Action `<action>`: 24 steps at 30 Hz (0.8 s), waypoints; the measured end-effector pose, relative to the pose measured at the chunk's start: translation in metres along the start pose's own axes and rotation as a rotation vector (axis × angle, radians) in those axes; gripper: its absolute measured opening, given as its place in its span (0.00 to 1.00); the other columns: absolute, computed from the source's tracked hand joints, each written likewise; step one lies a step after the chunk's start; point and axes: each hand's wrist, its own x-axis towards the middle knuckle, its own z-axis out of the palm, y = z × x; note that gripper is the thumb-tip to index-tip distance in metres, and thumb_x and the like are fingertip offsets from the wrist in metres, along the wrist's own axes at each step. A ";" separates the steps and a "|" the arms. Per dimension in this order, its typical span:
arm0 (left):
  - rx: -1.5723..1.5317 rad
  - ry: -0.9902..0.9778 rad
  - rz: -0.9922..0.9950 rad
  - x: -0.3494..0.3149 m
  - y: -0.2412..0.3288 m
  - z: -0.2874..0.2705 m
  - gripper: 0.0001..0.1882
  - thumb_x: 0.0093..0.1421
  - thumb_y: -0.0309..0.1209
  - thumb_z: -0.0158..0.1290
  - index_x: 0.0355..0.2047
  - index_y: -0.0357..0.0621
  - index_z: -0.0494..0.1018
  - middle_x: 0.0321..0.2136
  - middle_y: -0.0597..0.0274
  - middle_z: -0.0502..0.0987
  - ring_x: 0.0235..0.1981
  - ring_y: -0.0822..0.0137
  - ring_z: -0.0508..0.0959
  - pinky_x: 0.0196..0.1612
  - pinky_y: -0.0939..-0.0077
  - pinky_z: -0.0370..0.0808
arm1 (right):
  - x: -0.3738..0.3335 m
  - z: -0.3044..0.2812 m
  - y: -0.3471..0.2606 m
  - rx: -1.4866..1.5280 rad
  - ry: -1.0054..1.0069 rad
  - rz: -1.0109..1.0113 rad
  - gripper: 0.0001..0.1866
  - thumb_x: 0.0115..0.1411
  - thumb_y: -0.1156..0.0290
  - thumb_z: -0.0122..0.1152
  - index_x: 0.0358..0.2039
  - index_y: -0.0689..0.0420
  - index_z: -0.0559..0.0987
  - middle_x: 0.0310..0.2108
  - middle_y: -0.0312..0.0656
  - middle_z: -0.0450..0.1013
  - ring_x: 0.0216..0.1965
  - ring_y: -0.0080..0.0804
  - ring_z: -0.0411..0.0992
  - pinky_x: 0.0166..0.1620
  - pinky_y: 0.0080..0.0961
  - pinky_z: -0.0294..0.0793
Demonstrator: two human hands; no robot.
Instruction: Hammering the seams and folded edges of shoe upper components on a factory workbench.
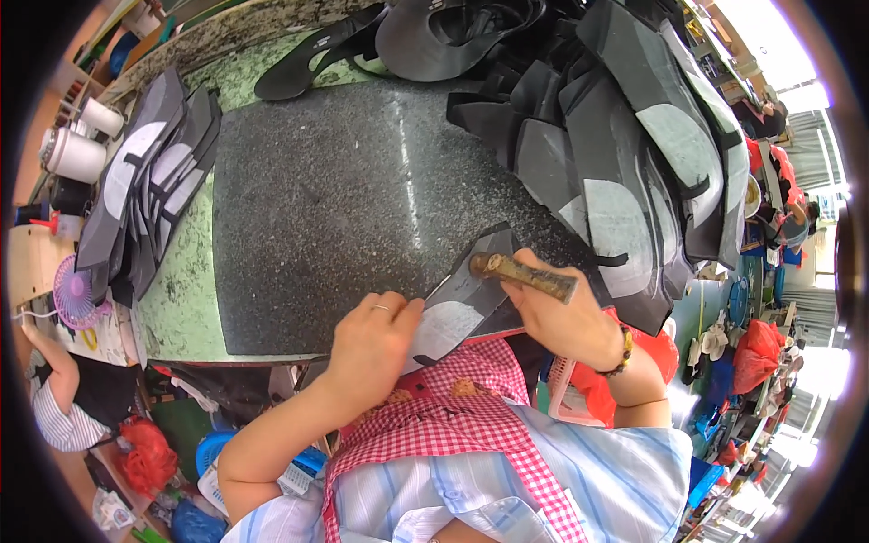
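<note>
On the near edge of the dark speckled board (pixel 308 208) lies a dark grey shoe-upper piece (pixel 471 288) with a pale rounded patch. My left hand (pixel 376 339), a ring on one finger, holds the piece along its left side, fingers bent and close together. In my right hand (pixel 566 321), fingers wrapped round it, is a worn brown hammer (pixel 525 273). One rounded end of the hammer is over the upper part of the piece; whether it touches cannot be seen. My palm hides part of the hammer.
Similar grey pieces are heaped at right (pixel 625 217) and stacked at left (pixel 149 185). Black cut-out uppers (pixel 453 36) lie along the far side. A purple fan (pixel 80 291) and white thread cones (pixel 77 156) stand at left, near another person's arm (pixel 56 362).
</note>
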 end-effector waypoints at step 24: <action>0.406 0.024 0.182 -0.004 0.017 0.008 0.19 0.48 0.26 0.54 0.41 0.28 0.76 0.32 0.55 0.73 0.32 0.64 0.73 0.33 0.75 0.73 | 0.023 0.006 -0.018 -0.103 -0.212 -0.207 0.21 0.52 0.77 0.59 0.49 0.55 0.76 0.33 0.43 0.70 0.28 0.42 0.75 0.27 0.34 0.75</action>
